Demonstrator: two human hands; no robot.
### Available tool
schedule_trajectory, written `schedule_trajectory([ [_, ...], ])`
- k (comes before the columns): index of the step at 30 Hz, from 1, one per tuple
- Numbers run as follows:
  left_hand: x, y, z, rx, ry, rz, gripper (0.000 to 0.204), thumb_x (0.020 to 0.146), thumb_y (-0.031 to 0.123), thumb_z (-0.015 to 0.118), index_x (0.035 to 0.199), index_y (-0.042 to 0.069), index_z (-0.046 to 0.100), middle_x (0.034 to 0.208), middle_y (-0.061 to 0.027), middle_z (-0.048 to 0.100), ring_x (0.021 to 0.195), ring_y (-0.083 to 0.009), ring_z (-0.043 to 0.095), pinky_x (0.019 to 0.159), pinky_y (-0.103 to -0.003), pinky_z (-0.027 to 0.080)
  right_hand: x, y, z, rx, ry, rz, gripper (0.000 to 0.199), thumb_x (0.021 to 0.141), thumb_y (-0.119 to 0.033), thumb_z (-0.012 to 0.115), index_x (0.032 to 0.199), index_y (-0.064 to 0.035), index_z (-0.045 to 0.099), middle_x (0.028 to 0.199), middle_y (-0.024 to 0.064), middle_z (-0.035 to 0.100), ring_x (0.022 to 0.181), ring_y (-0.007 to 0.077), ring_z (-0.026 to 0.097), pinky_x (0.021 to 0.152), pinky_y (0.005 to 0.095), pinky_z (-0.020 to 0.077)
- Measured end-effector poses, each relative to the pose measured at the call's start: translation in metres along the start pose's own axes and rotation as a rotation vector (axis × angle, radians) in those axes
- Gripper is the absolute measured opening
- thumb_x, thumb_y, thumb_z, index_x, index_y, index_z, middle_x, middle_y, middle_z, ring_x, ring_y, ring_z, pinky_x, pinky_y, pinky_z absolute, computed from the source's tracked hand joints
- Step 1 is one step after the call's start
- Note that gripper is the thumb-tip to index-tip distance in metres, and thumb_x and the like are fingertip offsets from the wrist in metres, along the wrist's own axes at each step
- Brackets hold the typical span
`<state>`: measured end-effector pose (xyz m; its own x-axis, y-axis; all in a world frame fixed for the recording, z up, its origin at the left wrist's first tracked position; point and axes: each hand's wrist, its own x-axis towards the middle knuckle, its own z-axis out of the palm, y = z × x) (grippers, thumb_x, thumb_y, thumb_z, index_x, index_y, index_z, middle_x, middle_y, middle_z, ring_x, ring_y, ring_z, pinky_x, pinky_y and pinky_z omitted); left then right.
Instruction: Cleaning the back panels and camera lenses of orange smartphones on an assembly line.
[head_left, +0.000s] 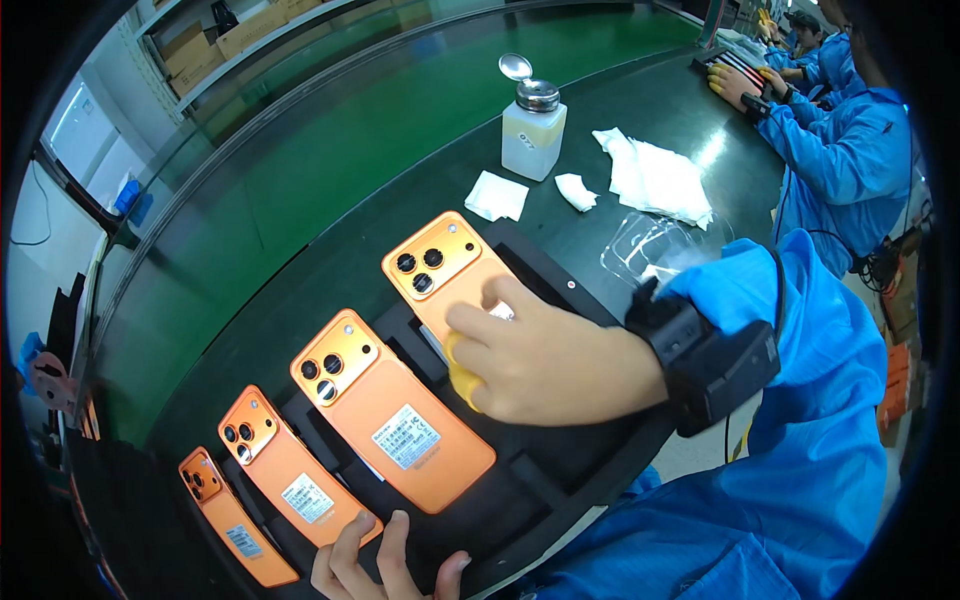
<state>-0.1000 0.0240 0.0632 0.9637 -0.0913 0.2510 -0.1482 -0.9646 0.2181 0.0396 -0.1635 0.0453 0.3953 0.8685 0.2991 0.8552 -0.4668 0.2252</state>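
Note:
Four orange phones lie backs up in a row in a black foam tray [540, 480]: the leftmost phone [222, 505], a second phone [275, 455], a third phone [370, 375] and the far-right phone [440, 285]. Each of the first three bears a white label. Over the far-right phone's lower part, my right hand [545, 360] has its fingers curled, with yellow covers on some; what they grip, if anything, is hidden. A bit of white shows by the fingertips. My left hand [385, 570] is at the second phone's near end, fingers apart, one fingertip against its edge.
Behind the tray stand a white pump bottle [533, 140] with its lid up, a folded white cloth [497, 196], a small white piece [576, 192] and a stack of white wipes [655, 180]. Clear plastic [650, 245] lies near my right forearm. Co-workers in blue [840, 160] work at far right.

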Motion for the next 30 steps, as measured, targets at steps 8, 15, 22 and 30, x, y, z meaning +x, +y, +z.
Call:
schedule_trajectory([
  [8, -0.014, -0.011, 0.007, -0.101, -0.068, 0.047, 0.043, 0.067, 0.02, 0.07, 0.104, 0.004, 0.057, 0.108, -0.0131, 0.05, 0.098, -0.0315, 0.041, 0.086, -0.042, 0.033, -0.054, -0.03, -0.024, 0.135, -0.126, -0.048, 0.011, 0.064, -0.019, 0.057, 0.062, -0.0091, 0.06, 0.067, 0.0007, 0.045, 0.08, 0.0191, 0.042, 0.066, 0.0287, 0.0344],
  [15, -0.026, -0.015, 0.017, -0.124, -0.054, 0.034, 0.039, 0.069, 0.019, 0.068, 0.103, 0.004, 0.057, 0.108, -0.0132, 0.05, 0.099, -0.0318, 0.041, 0.087, -0.042, 0.033, -0.072, 0.003, -0.014, 0.166, 0.008, 0.348, 0.035, 0.066, -0.009, 0.059, 0.102, -0.0088, 0.059, 0.089, 0.0024, 0.05, 0.087, 0.0185, 0.046, 0.07, 0.0327, 0.0344],
  [22, -0.028, -0.014, 0.018, -0.133, -0.035, 0.009, 0.036, 0.07, 0.019, 0.067, 0.102, 0.003, 0.058, 0.109, -0.0128, 0.05, 0.101, -0.0315, 0.04, 0.088, -0.042, 0.032, -0.067, -0.015, 0.002, 0.117, 0.006, 0.348, 0.029, 0.067, -0.012, 0.057, 0.095, -0.0037, 0.06, 0.083, 0.0046, 0.05, 0.085, 0.0195, 0.045, 0.072, 0.033, 0.033],
  [30, -0.025, -0.015, 0.02, -0.153, -0.035, 0.012, 0.036, 0.07, 0.019, 0.066, 0.102, 0.004, 0.058, 0.109, -0.0128, 0.05, 0.101, -0.0317, 0.04, 0.089, -0.042, 0.031, -0.045, -0.025, 0.009, 0.176, 0.13, 0.252, 0.009, 0.066, -0.016, 0.058, 0.064, -0.0087, 0.062, 0.072, 0.0018, 0.048, 0.083, 0.0177, 0.044, 0.07, 0.0316, 0.0346],
])
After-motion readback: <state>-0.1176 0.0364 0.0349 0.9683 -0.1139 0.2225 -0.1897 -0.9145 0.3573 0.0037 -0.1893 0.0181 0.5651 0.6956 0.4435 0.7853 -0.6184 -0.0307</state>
